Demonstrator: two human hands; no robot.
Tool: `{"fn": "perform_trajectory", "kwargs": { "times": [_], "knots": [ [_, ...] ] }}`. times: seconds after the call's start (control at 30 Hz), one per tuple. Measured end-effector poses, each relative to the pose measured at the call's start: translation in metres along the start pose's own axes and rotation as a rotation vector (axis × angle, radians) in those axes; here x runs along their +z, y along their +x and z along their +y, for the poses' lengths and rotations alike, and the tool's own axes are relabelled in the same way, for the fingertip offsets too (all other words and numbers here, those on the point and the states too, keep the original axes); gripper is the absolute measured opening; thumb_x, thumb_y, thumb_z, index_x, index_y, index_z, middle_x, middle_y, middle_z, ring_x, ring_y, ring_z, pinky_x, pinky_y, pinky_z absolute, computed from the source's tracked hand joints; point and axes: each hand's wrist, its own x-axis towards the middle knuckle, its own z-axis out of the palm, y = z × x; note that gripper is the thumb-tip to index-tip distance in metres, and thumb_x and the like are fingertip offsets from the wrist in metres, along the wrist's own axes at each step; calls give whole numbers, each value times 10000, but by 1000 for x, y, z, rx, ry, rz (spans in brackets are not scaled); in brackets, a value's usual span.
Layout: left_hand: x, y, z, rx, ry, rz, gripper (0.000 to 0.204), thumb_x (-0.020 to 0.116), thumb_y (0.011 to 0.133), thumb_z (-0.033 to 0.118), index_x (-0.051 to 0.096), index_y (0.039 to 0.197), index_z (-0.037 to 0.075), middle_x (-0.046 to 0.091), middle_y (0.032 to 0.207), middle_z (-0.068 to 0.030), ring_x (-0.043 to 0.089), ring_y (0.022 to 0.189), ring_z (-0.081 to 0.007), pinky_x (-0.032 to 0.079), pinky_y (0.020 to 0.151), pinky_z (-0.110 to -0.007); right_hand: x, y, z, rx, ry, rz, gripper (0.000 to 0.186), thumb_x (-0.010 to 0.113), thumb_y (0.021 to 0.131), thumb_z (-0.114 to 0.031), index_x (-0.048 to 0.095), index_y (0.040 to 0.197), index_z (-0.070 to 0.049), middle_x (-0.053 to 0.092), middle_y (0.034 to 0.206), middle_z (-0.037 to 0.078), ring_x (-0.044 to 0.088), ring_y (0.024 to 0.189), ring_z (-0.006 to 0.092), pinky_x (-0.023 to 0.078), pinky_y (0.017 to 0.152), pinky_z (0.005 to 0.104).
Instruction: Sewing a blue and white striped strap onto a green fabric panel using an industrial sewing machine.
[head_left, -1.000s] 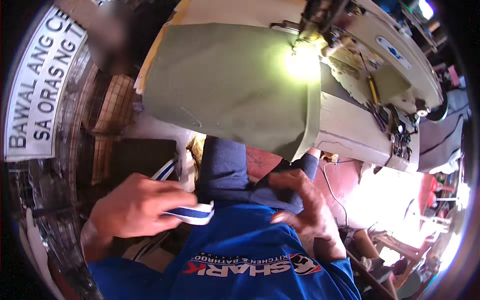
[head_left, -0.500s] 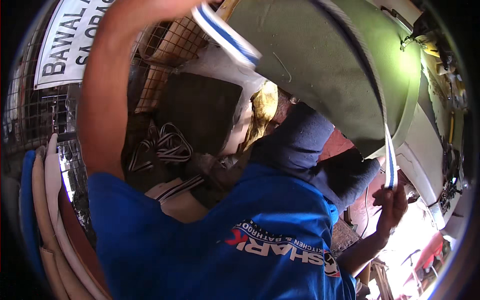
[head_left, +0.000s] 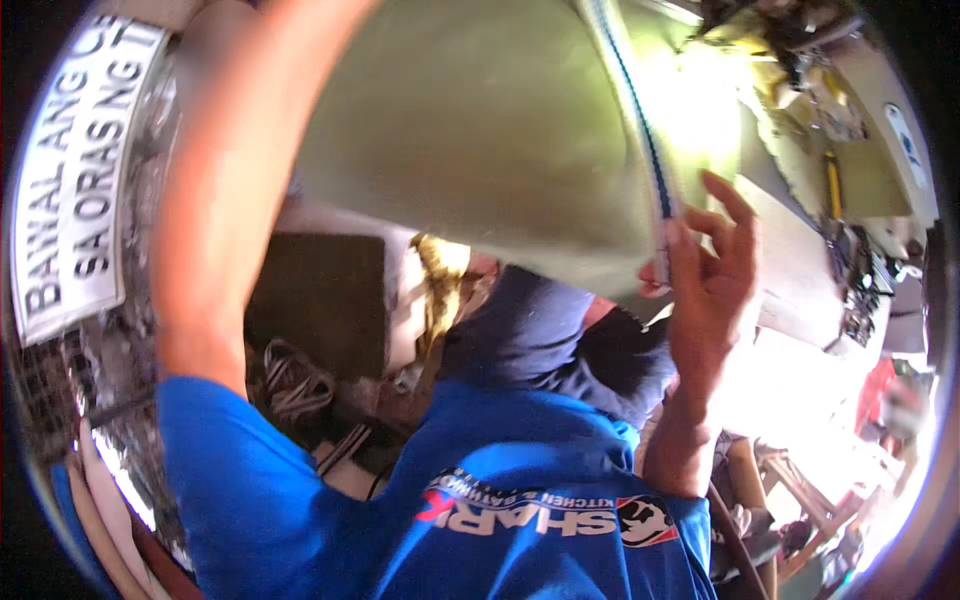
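Note:
A narrow white-and-blue webbing strap runs from the top edge down along the right side of a large, smooth olive-green panel. Near its lower end, the strap is pinched by my right hand, beside the panel's lower right corner; some of the fingers stand away from it. My left arm rises at the left and passes out over the top edge, so the left hand is out of sight. Below the panel, my lap shows in dark shorts.
A bundle of striped strapping lies at lower left, near a dark square board. Beside the board stands a yellow sack-like thing. A white printed sign hangs on wire mesh at far left. Wooden pieces lie at lower right.
My right hand has moved up and left with the strap's lower part, close to the panel. My left hand has left the view at the top. The whole view has shifted.

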Motion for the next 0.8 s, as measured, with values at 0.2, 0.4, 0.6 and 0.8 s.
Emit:
{"fn": "perform_trajectory", "kwargs": {
  "times": [0.2,0.4,0.6,0.8],
  "knots": [
    [22,-145,111,197,-602,-169,356,642,862,18,607,1216,26,576,1282,-167,571,1199,-345,471,1023,-428,18,33,-11,178,149,28,268,539,997,-70,484,1245,14,648,1048,161,671,712,150,568,628,275],
    [39,-155,112,244,-456,-283,397,634,847,42,595,1242,56,556,1304,-142,496,1284,-326,370,1111,-465,-10,7,-10,-43,-331,-89,245,648,913,-27,610,1155,-11,668,1056,131,674,815,178,561,734,317],
    [44,-161,114,227,-414,-261,403,623,872,65,587,1273,60,531,1373,-146,466,1338,-293,329,1154,-443,-23,12,8,-563,-855,-119,368,686,736,28,684,1098,-33,648,1052,122,668,827,277,544,713,362],
    [41,-159,114,213,-431,-281,397,636,861,73,609,1255,46,538,1367,-147,450,1354,-298,297,1178,-460,-24,33,4,-617,-1008,-162,338,655,694,-39,695,1030,-22,613,923,100,634,788,256,524,688,381]
  ]
}}
